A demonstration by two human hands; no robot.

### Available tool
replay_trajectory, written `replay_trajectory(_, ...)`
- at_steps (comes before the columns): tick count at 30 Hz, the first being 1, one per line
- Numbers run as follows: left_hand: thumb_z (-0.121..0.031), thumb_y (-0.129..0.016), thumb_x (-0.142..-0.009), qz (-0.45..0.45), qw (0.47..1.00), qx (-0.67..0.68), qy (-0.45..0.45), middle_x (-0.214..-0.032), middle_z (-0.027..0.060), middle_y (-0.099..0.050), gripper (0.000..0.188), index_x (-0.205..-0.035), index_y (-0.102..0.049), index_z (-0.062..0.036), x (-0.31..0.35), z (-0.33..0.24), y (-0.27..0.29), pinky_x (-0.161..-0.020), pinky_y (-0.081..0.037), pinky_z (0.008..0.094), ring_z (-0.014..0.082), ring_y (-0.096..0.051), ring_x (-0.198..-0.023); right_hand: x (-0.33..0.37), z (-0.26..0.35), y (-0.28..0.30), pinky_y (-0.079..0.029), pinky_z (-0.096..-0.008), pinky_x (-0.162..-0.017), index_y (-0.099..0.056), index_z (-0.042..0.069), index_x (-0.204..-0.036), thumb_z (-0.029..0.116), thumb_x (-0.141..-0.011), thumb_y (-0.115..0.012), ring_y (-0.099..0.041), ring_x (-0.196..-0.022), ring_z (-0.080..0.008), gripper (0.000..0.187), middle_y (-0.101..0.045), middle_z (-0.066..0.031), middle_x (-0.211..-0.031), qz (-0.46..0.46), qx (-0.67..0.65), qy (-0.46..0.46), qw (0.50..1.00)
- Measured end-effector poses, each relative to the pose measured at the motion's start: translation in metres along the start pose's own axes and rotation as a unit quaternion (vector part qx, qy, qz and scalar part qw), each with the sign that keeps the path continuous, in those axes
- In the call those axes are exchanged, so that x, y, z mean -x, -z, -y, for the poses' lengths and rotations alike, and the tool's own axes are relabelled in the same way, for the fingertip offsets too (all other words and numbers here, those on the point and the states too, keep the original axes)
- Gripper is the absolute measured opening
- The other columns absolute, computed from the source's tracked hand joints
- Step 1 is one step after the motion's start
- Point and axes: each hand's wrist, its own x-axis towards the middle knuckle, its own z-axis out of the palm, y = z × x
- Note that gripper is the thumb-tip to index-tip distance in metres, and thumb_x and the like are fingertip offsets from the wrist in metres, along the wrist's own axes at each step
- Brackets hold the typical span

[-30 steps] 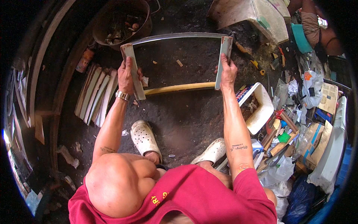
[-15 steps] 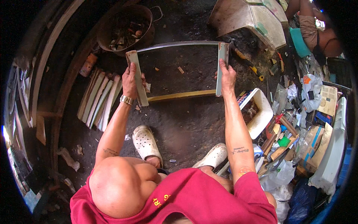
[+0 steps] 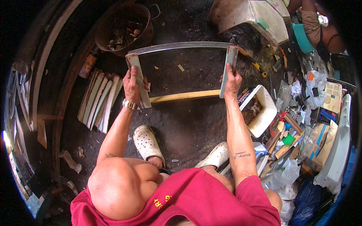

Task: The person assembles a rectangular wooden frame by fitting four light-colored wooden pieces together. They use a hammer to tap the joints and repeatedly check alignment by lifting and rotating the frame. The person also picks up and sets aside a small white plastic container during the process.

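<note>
Above the floor (image 3: 181, 130), a frame (image 3: 184, 95) spans between boards (image 3: 109, 100) at left and a bin (image 3: 269, 107) at right, its sides clamped by left hand (image 3: 131, 87) and right hand (image 3: 231, 83), whose fingers seem wrapped behind, partly hidden.

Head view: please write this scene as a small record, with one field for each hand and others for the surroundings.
Left hand: grips left side of rectangular, pale-grey and yellow frame
Right hand: grips its right side
Beyond frame, left: round brown metal pot
Left of frame: row of flat pale boards
Right of frame: white open plastic container
Footwear: white perforated clogs
</note>
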Motion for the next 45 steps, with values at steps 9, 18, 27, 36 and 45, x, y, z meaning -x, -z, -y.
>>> replay_trajectory(9,-0.058,-0.056,-0.102,-0.005,0.998,-0.024,0.06,-0.066,0.004,-0.061,0.049,-0.1,-0.057,-0.0093,-0.01,-0.008,-0.003,-0.044,-0.048,0.0316,0.0157,-0.059,-0.048,-0.016,0.0,-0.004,-0.048,-0.0279,-0.051,-0.065,0.005,-0.089,0.063,-0.092,-0.07,-0.06,-0.054,-0.0124,0.058,-0.061,-0.0033,-0.065,0.005,0.054,-0.004,0.999)
replay_trajectory(18,-0.033,-0.056,-0.107,0.071,0.951,0.052,0.297,-0.091,0.0144,-0.07,0.037,-0.119,-0.054,0.0019,-0.027,0.0,0.006,-0.054,-0.059,0.0366,0.0257,-0.072,-0.07,-0.013,0.03,0.035,-0.054,-0.0359,-0.056,-0.05,0.006,-0.149,0.019,-0.098,-0.066,-0.065,-0.07,-0.0203,0.055,-0.069,-0.0139,-0.101,0.122,0.133,-0.161,0.97)
replay_trajectory(27,-0.033,-0.054,-0.108,0.059,0.97,0.002,0.235,-0.086,0.0078,-0.068,0.033,-0.119,-0.058,-0.0012,-0.028,0.013,-0.003,-0.052,-0.055,0.0326,0.0165,-0.065,-0.06,-0.019,0.024,0.03,-0.057,-0.0346,-0.055,-0.044,0.018,-0.158,0.011,-0.097,-0.065,-0.067,-0.078,-0.0213,0.065,-0.069,-0.0142,-0.126,0.092,0.127,-0.151,0.976)
replay_trajectory(36,-0.033,-0.053,-0.108,0.062,0.969,-0.015,0.24,-0.08,0.005,-0.065,0.03,-0.121,-0.056,-0.0058,-0.025,0.011,-0.007,-0.05,-0.053,0.0322,0.0156,-0.063,-0.057,-0.033,0.012,0.03,-0.052,-0.033,-0.05,-0.045,0.02,-0.157,0.014,-0.1,-0.064,-0.062,-0.069,-0.0167,0.06,-0.069,-0.0095,-0.122,0.096,0.137,-0.139,0.976)
replay_trajectory(45,-0.04,-0.058,-0.105,0.047,0.985,-0.16,0.047,-0.1,0.0105,-0.07,0.042,-0.126,-0.062,-0.0043,-0.024,0.029,-0.005,-0.066,-0.055,0.0345,0.0206,-0.067,-0.078,-0.029,-0.037,0.027,-0.047,-0.037,-0.106,-0.045,0.021,-0.158,0.017,-0.1,-0.067,-0.059,-0.128,-0.0238,0.062,-0.056,-0.0119,-0.151,0.07,0.185,-0.016,0.98)
